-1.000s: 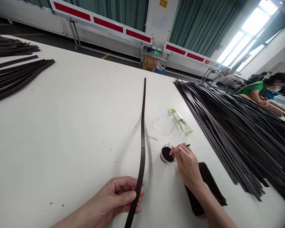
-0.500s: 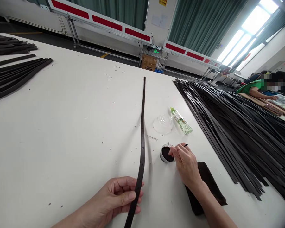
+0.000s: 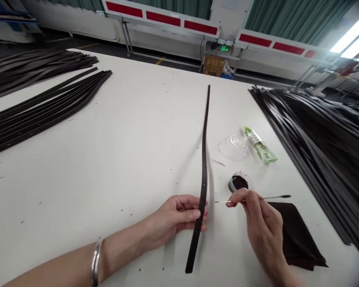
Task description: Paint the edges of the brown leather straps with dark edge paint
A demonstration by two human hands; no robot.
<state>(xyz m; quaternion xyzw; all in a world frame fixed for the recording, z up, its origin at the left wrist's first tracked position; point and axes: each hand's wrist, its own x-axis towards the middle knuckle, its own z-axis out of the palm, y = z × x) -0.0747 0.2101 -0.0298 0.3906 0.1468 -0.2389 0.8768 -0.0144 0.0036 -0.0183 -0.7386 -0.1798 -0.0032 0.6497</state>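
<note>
My left hand (image 3: 179, 217) pinches a narrow dark strap (image 3: 204, 175) between thumb and fingers, near its close end. Small holes run along the strap, which bows above the table and reaches away from me. In my right hand (image 3: 261, 223) is a thin cotton swab (image 3: 278, 197) with a dark tip at its right end; its other end points left at the strap, a little apart from it. Just beyond my right fingers stands a small round tub (image 3: 238, 182) of dark liquid. Under and beside my right wrist lies a folded dark cloth (image 3: 299, 235).
A clear plastic lid (image 3: 233, 148) and a green tube (image 3: 261, 146) lie behind the tub. Piles of dark straps cover the right side (image 3: 314, 159) and the left side (image 3: 48, 111) of the white table (image 3: 122, 159). A cardboard box (image 3: 214, 65) stands beyond the far edge.
My right hand has lifted the swab out of the tub and drawn it back toward me, near the strap. The view has turned right-to-left, so the table's things appear shifted; my left hand still grips the strap.
</note>
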